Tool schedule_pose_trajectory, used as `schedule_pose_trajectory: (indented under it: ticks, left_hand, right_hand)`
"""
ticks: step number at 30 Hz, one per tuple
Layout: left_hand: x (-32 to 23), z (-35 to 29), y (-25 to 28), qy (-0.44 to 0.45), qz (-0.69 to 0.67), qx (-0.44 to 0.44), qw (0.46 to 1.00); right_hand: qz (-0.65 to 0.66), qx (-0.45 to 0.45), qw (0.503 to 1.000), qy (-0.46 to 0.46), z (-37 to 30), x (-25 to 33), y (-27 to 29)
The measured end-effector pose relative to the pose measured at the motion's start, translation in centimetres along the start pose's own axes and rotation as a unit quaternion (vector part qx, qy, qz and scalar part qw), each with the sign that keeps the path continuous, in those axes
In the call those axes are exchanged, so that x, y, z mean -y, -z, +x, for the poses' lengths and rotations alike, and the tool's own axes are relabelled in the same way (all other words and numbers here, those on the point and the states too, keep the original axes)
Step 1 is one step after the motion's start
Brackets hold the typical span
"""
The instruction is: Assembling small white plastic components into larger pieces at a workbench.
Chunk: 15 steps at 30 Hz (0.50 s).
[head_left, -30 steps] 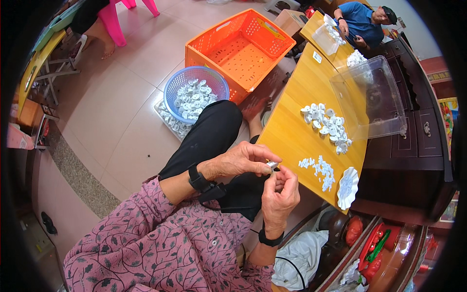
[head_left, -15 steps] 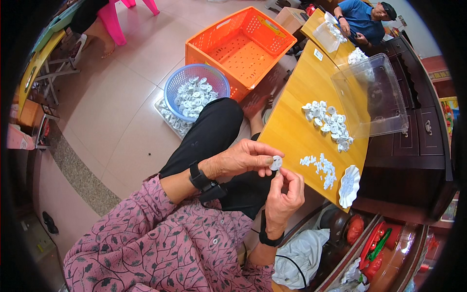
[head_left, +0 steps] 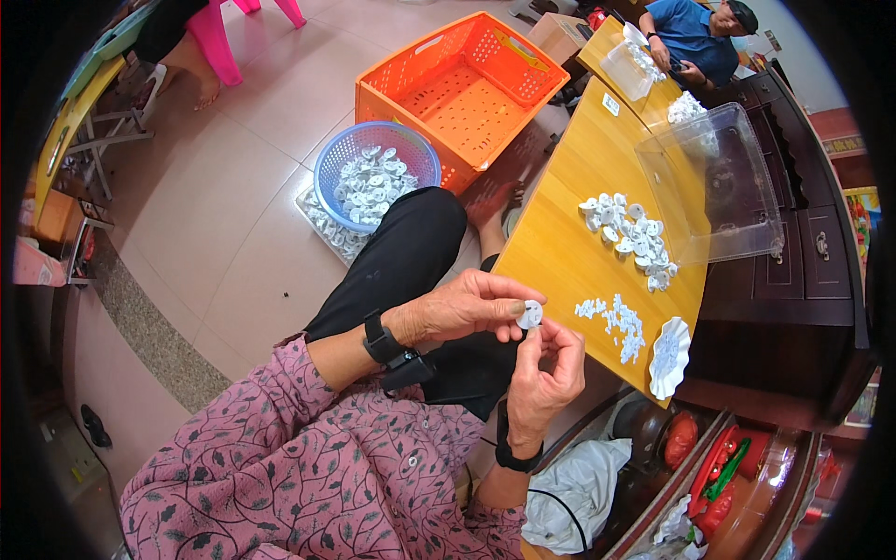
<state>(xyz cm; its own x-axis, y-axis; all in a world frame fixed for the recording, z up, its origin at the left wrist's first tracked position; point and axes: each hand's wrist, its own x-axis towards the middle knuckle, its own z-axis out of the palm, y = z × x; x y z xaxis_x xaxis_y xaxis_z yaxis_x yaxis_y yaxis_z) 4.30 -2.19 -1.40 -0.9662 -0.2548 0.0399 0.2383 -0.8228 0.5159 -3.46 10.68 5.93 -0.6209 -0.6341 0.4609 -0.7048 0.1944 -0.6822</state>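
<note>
Between the thumb and fingers of my left hand [head_left: 457,306] is a small round white plastic piece [head_left: 532,315] with little holes in its face. My right hand [head_left: 551,369] is closed in a pinch, thumb and fingertips at the lower edge of that piece. Whatever sits in the right fingertips is too small to make out. Both hands are above my lap, beside the near edge of the yellow wooden table [head_left: 560,224]. On the table lie a heap of similar round white pieces [head_left: 630,238] and a scatter of tiny white parts [head_left: 616,325].
A white fluted dish [head_left: 669,359] holds more tiny parts at the table's near corner. A clear plastic box [head_left: 737,187] stands at the table's right side. Left of the table are an orange crate [head_left: 411,117] and a blue basket [head_left: 322,177] of white pieces. Another person [head_left: 695,42] sits at the far end.
The round white piece has turned slightly and its face shows more fully between my fingers. Both hands stay in nearly the same place.
</note>
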Motion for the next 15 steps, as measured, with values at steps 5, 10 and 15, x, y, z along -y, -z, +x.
schedule_pose_trajectory:
  ticks: [5, 10, 15]
  left_hand:
    - [0.10, 0.03, 0.09, -0.003, 0.010, 0.000, 1.000]
    - [0.06, -0.02, -0.02, -0.002, 0.021, -0.006, 1.000]
    - [-0.17, -0.14, -0.31, -0.001, 0.030, -0.019, 0.999]
  right_hand:
    - [-0.004, 0.002, 1.000, 0.002, 0.00, -0.11, -0.01]
    - [-0.013, 0.001, 1.000, 0.014, 0.01, -0.11, -0.12]
    - [-0.050, 0.014, 0.997, 0.050, 0.10, -0.16, -0.06]
